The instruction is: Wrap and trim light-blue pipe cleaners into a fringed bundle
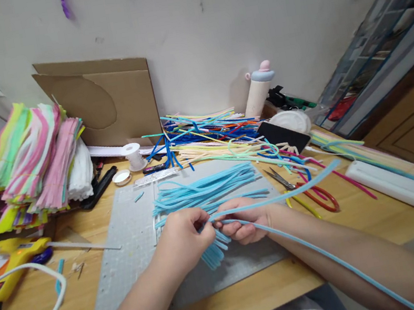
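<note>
My left hand (183,236) and my right hand (245,220) meet over a grey mat (133,237), both closed on a small bundle of light blue pipe cleaners (213,250). Its cut ends stick out below my fingers. One long light blue pipe cleaner (279,198) runs from my hands up to the right, and another length trails down over my right forearm. A loose pile of light blue pipe cleaners (207,187) lies on the mat just beyond my hands.
Red-handled scissors (310,193) lie right of the mat. A heap of mixed-colour pipe cleaners (211,135) sits behind. A yellow glue gun (12,258) lies at left below stacked pastel bundles (31,159). A white spool (134,156), cardboard (109,100), a bottle (259,89) and a white case (394,186) stand around.
</note>
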### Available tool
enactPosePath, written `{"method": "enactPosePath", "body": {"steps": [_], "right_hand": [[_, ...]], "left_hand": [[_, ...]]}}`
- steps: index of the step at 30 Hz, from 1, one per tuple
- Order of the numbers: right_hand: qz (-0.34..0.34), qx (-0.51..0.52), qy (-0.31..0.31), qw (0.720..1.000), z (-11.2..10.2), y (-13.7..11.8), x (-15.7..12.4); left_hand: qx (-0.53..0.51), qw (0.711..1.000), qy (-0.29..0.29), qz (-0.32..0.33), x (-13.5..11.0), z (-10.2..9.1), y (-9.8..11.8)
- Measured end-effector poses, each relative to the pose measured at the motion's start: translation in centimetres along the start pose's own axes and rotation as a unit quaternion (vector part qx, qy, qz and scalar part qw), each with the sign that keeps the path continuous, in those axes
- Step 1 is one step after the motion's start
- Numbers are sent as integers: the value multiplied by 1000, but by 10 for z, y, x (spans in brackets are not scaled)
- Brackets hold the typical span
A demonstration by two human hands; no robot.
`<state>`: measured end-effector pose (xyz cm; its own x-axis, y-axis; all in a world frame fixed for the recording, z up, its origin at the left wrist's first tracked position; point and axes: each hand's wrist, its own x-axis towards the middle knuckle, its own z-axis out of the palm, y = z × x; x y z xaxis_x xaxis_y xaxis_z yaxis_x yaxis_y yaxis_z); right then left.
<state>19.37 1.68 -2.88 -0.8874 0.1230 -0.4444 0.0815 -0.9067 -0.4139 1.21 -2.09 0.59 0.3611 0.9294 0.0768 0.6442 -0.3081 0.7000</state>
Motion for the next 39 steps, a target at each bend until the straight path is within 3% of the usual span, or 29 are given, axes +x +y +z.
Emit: {"method": "enactPosePath", "body": {"steps": [5, 8, 10, 14, 19, 20, 21, 22, 23, 27, 30, 35, 39], "right_hand": [[-116, -105, 101, 982, 9, 5, 2], [-207, -219, 167, 939, 13, 9, 5], [-273, -335, 227, 873, 15, 11, 7], [-364, -534, 301, 701, 14, 13, 7], [-367, -763, 254, 468, 16, 8, -9], [-357, -788, 247, 436, 16, 7, -11], [-352, -798, 248, 422, 17, 6, -13], [-352, -791, 255, 430, 17, 6, -14], [-357, -769, 267, 458, 17, 6, -13], [-387, -565, 332, 648, 13, 7, -3], [-379, -419, 364, 740, 12, 8, 5], [-351, -281, 360, 817, 24, 10, 6], [-353, -264, 301, 846, 31, 14, 4]], "left_hand": [[-64, 997, -4, -43, 0, 2, -4], [-117, 990, -21, -71, 2, 3, -7], [-146, 985, -34, -89, 4, 4, -9], [-223, 965, -56, -126, 6, 3, -9], [-273, 945, -59, -171, 8, 2, -8], [-273, 945, -57, -173, 8, 2, -9], [-272, 945, -54, -173, 8, 1, -9], [-273, 946, -49, -171, 9, 1, -10], [-276, 945, -44, -168, 9, 0, -10], [-313, 939, -11, -145, 12, -2, -13], [-342, 931, -19, -124, 13, -2, -17], [-364, 920, -20, -142, 14, -3, -20], [-378, 914, -4, -148, 14, -6, -17]]}}
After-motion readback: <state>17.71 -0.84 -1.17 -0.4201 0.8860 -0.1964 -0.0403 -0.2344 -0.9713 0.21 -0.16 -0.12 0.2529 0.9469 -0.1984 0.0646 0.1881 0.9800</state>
